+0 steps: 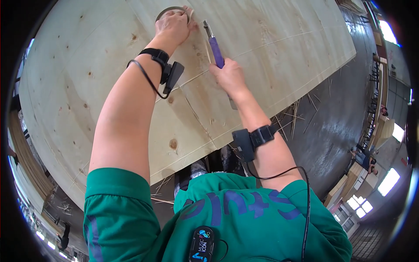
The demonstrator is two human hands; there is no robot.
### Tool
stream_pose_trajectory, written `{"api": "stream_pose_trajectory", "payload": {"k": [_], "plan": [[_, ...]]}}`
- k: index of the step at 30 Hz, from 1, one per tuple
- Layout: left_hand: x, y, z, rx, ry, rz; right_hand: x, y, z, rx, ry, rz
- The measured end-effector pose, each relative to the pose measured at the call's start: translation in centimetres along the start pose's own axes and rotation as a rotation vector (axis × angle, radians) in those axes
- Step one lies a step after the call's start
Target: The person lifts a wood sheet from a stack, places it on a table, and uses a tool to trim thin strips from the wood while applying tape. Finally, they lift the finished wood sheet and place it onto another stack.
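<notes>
The left hand [173,25], at the upper centre of the frame, rests on a large pale wood veneer sheet [87,87] with its fingers curled over a roll of tape [168,10]; only the roll's curved top edge shows above the knuckles, so the exact grip cannot be determined. The right hand [229,76], just right of and below the left hand, is closed in a fist around the purple handle of a utility knife [215,48]. The knife's metal tip points toward the upper edge of the frame and lies on the sheet just beside the left hand's fingers. Each wrist carries 1 black strapped device: the left wrist band [163,65] and the right wrist band [253,139]. Thin wood slivers [297,115] lie scattered on the dark floor [340,109] at the right of the sheet.
</notes>
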State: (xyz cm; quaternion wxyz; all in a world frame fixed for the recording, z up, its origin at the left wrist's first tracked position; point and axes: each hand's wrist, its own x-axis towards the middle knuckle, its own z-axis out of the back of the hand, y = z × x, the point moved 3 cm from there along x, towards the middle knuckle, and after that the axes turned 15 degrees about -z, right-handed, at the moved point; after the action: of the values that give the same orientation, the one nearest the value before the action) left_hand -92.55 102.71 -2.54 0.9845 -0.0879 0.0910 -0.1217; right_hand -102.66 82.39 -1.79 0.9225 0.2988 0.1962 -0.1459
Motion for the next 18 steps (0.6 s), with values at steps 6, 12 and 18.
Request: {"api": "stream_pose_trajectory", "payload": {"k": [6,12,18], "plan": [[-0.2,2.9,-0.7,-0.183,-0.034,0.008,-9.5,-3.3,-1.3,0.181,0.326,-0.092],[-13.9,2.9,-1.6,-0.206,-0.640,-0.111,-15.5,-8.6,0.0,0.138,0.431,-0.171],[-27.4,-6.7,-4.9,-0.281,-0.359,-0.378,-16.9,-9.0,-1.5,0.170,0.385,-0.150]]}}
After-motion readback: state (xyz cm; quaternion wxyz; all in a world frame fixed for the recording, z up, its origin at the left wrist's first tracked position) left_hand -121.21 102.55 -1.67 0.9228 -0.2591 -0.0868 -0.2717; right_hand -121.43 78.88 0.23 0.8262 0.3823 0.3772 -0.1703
